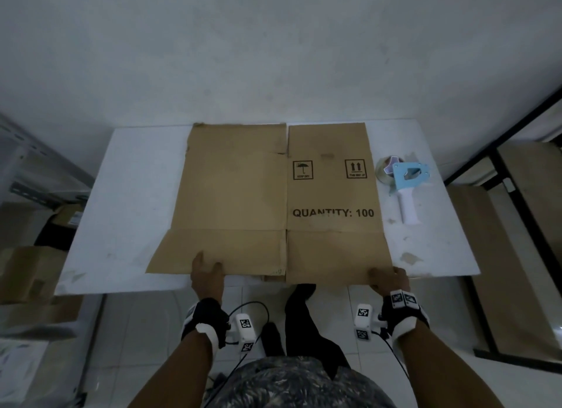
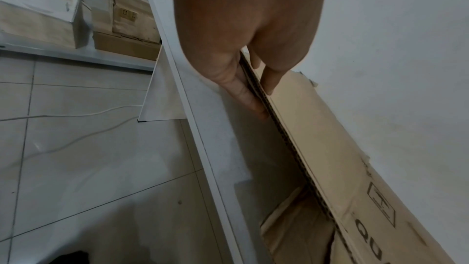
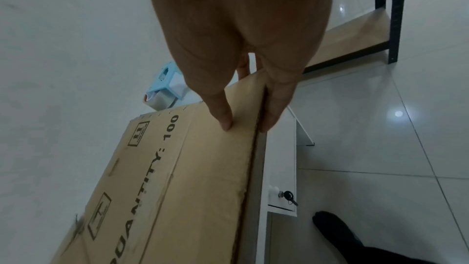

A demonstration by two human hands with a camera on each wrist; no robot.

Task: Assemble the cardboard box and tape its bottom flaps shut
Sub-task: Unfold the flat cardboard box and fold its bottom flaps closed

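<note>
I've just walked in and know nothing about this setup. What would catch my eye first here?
A big flattened cardboard box, printed QUANTITY: 100, lies across the white table. The left hand and right hand each pinch its near edge, thumb on top and fingers beneath. Right of the box lies a light blue tape dispenser with a white handle, untouched.

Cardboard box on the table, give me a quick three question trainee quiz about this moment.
1. True or false: the cardboard box lies flattened on the table.
2. Which hand is nearer the tape dispenser? A) left hand B) right hand
3. Fill in: both hands pinch the box's near ____.

Key: 1 true. 2 B. 3 edge.
</note>
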